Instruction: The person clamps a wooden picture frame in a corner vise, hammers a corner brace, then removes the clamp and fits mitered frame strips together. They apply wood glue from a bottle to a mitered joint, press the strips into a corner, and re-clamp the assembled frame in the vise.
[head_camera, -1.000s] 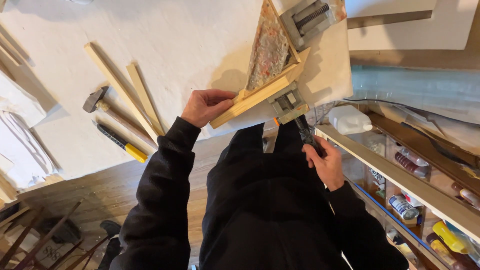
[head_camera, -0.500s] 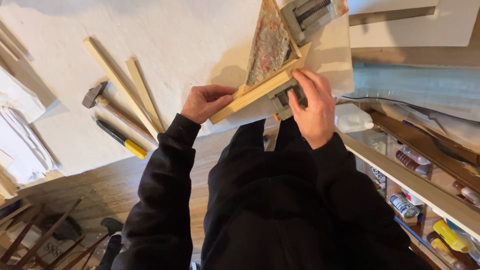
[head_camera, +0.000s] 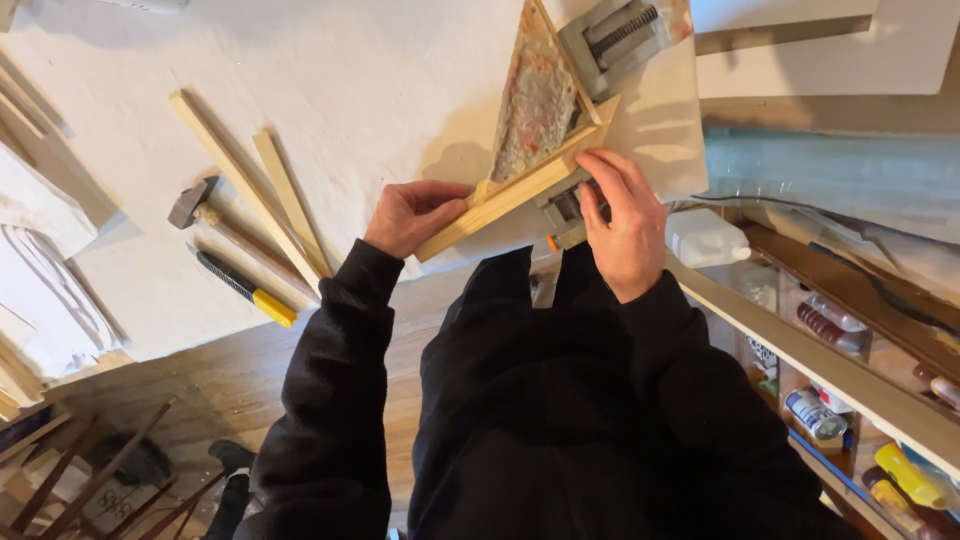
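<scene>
Hands (head_camera: 412, 215) (head_camera: 622, 222) on wooden frame (head_camera: 515, 190), seemingly clamped

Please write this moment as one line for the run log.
left hand: holds end of wooden strip | right hand: on grey corner clamp | table: hammer, loose strips

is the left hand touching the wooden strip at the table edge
Touching. The head view shows the left hand with its fingers closed over the near end of the wooden strip, no gap visible.

pale wooden frame (head_camera: 520, 190), corner-clamped
</scene>
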